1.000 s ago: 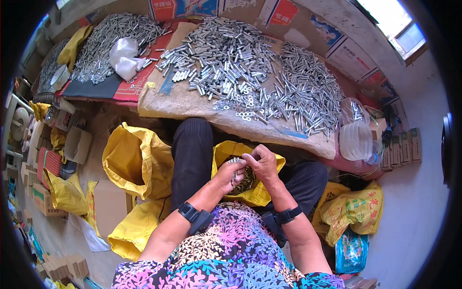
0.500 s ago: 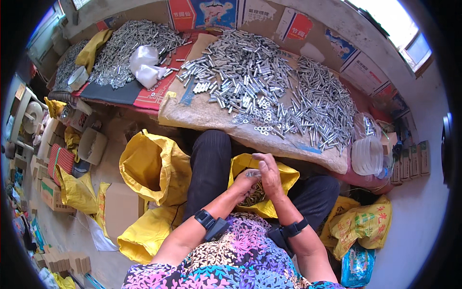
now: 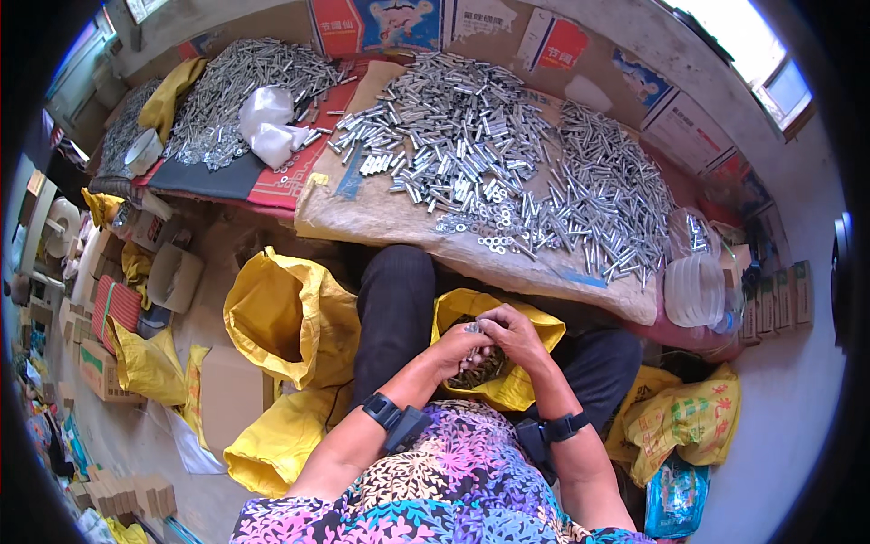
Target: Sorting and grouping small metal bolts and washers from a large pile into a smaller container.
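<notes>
Both of my hands are together over an open yellow woven bag (image 3: 541,328) between my legs, with many small brownish metal pieces (image 3: 473,374) inside it. My left hand (image 3: 456,350) is closed round a small silvery metal part (image 3: 474,328), whose end shows at the fingers. Against it rests my right hand (image 3: 515,335), its fingers bent and pinched at the fingertips of the left. What the right fingers hold is hidden. Beyond my knees, a large heap of silvery metal sleeves (image 3: 471,127) lies on a cardboard-covered bench (image 3: 381,210), with loose washers (image 3: 494,243) near its front edge.
More metal parts (image 3: 245,91) and a white plastic bag (image 3: 268,127) lie at the left of the bench. Another open yellow bag (image 3: 304,317) stands by my left leg. Clear plastic tubs (image 3: 693,292) sit at the right end; a printed yellow bag (image 3: 684,422) is at my right.
My right hand has come down from a raised, fingers-extended pose and bent its fingers in against my left hand. The left hand stays closed in nearly the same place.
</notes>
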A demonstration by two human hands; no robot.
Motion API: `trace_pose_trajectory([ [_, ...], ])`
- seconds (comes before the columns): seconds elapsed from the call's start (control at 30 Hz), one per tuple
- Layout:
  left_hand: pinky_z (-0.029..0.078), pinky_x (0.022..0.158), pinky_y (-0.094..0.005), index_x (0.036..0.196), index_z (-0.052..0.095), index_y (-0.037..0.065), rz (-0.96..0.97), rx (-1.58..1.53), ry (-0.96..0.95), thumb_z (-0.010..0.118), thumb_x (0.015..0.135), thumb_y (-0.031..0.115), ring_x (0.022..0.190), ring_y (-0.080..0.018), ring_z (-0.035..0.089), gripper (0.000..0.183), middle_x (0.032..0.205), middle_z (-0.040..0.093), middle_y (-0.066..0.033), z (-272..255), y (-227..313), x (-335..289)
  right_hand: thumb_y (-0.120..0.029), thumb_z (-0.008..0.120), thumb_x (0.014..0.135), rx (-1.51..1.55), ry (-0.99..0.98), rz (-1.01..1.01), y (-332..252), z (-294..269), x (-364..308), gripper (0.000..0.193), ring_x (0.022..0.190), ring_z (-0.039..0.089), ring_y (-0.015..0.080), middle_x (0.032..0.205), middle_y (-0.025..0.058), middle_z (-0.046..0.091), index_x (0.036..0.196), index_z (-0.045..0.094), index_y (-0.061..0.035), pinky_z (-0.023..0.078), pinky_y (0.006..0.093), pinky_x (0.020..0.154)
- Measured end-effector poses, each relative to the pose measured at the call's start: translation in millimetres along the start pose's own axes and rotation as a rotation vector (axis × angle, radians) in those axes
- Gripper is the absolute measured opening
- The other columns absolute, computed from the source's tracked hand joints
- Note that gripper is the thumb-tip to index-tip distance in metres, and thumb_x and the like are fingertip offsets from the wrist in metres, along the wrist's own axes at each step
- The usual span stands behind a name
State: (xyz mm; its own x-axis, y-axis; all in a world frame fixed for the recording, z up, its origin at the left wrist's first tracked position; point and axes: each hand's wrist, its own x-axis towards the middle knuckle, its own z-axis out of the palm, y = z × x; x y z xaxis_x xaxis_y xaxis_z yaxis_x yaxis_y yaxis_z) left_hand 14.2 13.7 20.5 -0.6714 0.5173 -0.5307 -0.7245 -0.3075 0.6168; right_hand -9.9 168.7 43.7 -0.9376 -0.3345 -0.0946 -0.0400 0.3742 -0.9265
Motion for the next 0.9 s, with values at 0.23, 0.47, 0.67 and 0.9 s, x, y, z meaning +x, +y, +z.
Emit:
trace_pose_trajectory([
  [0.23, 0.035, 0.036, -0.0175, 0.088, 0.057, 0.007, -0.002, -0.125, -0.103, 0.057, 0.084, 0.012, 0.050, -0.0066, 0.052, 0.006, 0.073, 0.060, -0.0018, -7.8, 4.3, -0.1, -0.013, 0.065, 0.082, 0.034, -0.006, 0.003, -4.0, -8.0, 1.0, 0.013, 0.074, 0.055, 0.0145, 0.078, 0.0056, 0.057, 0.083, 0.067, -0.0006, 0.044, 0.0275, 0.068],
  [0.47, 0.033, 0.036, -0.0171, 0.095, 0.057, 0.007, 0.092, -0.353, -0.008, 0.057, 0.089, 0.018, 0.050, -0.0067, 0.050, 0.013, 0.072, 0.058, -0.0012, -7.1, 10.2, 6.5, -0.006, 0.065, 0.082, 0.262, 0.252, -0.035, 5.5, -3.3, 7.5, 0.006, 0.069, 0.055, 0.0127, 0.074, 0.0046, 0.056, 0.082, 0.064, -0.0004, 0.043, 0.0253, 0.064],
  [0.67, 0.029, 0.034, -0.0189, 0.101, 0.055, 0.010, 0.118, -0.555, 0.043, 0.056, 0.089, 0.016, 0.047, -0.0076, 0.045, 0.014, 0.069, 0.054, -0.0003, -14.6, 8.3, 13.6, -0.008, 0.066, 0.080, -0.145, 0.396, -0.213, -18.3, -22.9, 38.1, 0.007, 0.069, 0.058, 0.0203, 0.072, 0.0093, 0.058, 0.084, 0.065, -0.0020, 0.044, 0.0303, 0.061],
  [0.9, 0.032, 0.036, -0.0195, 0.097, 0.055, 0.012, 0.161, -0.618, 0.043, 0.058, 0.088, 0.016, 0.050, -0.0080, 0.047, 0.011, 0.071, 0.054, -0.0003, -11.9, 14.3, 13.8, -0.021, 0.068, 0.077, -0.636, 0.423, -0.115, -32.4, -33.5, 77.9, 0.014, 0.073, 0.060, 0.0289, 0.078, 0.0098, 0.061, 0.085, 0.067, -0.0094, 0.047, 0.0395, 0.063],
])
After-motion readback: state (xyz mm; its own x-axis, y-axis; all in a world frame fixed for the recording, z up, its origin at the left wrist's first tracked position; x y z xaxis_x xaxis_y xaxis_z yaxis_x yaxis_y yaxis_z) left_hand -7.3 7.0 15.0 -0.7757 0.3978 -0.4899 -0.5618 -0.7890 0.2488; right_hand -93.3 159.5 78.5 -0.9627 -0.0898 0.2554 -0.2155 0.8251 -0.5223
